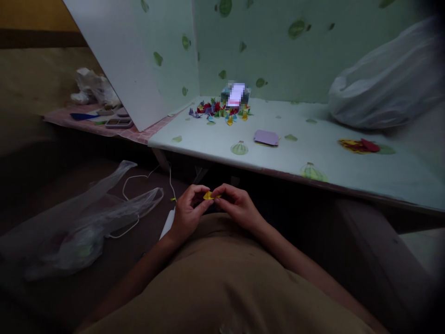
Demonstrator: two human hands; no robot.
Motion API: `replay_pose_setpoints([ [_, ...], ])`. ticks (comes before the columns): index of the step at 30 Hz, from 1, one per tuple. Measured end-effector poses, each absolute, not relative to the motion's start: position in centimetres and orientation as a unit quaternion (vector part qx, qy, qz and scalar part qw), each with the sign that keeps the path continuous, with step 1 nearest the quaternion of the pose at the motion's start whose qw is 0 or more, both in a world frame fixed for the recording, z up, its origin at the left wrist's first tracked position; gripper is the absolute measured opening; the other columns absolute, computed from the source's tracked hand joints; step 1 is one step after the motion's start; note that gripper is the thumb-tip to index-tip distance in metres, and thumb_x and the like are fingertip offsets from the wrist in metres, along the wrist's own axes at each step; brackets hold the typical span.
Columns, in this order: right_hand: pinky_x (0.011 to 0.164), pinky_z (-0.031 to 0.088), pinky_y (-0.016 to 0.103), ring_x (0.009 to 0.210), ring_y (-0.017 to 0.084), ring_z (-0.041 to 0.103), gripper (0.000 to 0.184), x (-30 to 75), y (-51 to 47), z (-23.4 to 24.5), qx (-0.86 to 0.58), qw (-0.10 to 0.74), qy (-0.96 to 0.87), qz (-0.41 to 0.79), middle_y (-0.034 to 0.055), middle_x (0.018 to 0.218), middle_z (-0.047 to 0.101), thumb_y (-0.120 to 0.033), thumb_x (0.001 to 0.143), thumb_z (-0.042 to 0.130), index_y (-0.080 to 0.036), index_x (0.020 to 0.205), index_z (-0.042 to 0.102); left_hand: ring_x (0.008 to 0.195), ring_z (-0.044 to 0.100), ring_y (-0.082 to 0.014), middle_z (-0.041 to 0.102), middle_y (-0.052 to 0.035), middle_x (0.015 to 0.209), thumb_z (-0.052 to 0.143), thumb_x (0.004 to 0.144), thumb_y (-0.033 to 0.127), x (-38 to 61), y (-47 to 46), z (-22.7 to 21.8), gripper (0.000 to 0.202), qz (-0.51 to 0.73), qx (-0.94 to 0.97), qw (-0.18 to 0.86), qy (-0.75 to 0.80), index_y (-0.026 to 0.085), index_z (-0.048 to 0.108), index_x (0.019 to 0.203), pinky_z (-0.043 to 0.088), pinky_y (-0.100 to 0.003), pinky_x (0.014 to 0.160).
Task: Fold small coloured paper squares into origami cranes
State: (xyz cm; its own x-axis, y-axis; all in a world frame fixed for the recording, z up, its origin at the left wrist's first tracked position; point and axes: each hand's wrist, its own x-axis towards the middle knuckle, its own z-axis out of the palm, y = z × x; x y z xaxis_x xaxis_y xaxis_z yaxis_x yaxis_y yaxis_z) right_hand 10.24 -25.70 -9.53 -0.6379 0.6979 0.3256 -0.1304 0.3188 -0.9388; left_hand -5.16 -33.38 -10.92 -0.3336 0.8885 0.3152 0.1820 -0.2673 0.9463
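Observation:
A small folded piece of yellow paper is pinched between my two hands, close in front of my body and below the table's front edge. My left hand grips its left side between thumb and fingers. On the right side, my right hand pinches the same paper with thumb and forefinger. Beyond the hands, a stack of square purple paper lies on the table. Farther back is a pile of small folded paper cranes in several colours. The finer folds of the yellow paper are partly hidden by my fingers.
The table has a pale green patterned cover. A lit phone leans behind the cranes. At right are red and yellow paper pieces and a white plastic bag. Clear plastic bags and a white cable lie at lower left.

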Motion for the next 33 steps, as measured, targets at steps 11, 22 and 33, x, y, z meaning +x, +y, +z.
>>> replay_pose_setpoints([
  [11, 0.062, 0.047, 0.025, 0.065, 0.012, 0.061, 0.002, 10.26, -25.72, -10.05, -0.177, 0.406, -0.763, 0.472, 0.0002, 0.081, 0.064, -0.019, 0.090, 0.063, -0.020, 0.092, 0.062, 0.078, 0.063, -0.0140, 0.067, -0.0017, 0.085, 0.071, 0.085, 0.025, -5.86, -33.40, -11.28, 0.008, 0.602, 0.571, 0.167, 0.532, 0.019, 0.066, 0.083, 0.049, -0.026, 0.071],
  [22, 0.061, 0.043, 0.025, 0.063, 0.012, 0.057, 0.010, 10.44, -25.91, -9.80, -0.195, 0.406, -0.775, 0.443, -0.0017, 0.070, 0.060, -0.020, 0.092, 0.061, -0.019, 0.082, 0.059, 0.083, 0.064, -0.0140, 0.066, -0.0030, 0.091, 0.071, 0.085, 0.021, -5.62, -33.57, -11.85, 0.010, 0.614, 0.584, 0.156, 0.507, 0.018, 0.062, 0.080, 0.050, -0.027, 0.073],
  [33, 0.059, 0.045, 0.026, 0.061, 0.012, 0.055, 0.012, 10.43, -25.74, -10.02, -0.187, 0.400, -0.736, 0.514, -0.0013, 0.071, 0.058, -0.028, 0.094, 0.059, -0.020, 0.086, 0.058, 0.080, 0.064, -0.0126, 0.068, -0.0017, 0.089, 0.070, 0.086, 0.019, -5.52, -33.72, -11.72, 0.004, 0.608, 0.585, 0.157, 0.514, 0.019, 0.065, 0.086, 0.051, -0.024, 0.072],
])
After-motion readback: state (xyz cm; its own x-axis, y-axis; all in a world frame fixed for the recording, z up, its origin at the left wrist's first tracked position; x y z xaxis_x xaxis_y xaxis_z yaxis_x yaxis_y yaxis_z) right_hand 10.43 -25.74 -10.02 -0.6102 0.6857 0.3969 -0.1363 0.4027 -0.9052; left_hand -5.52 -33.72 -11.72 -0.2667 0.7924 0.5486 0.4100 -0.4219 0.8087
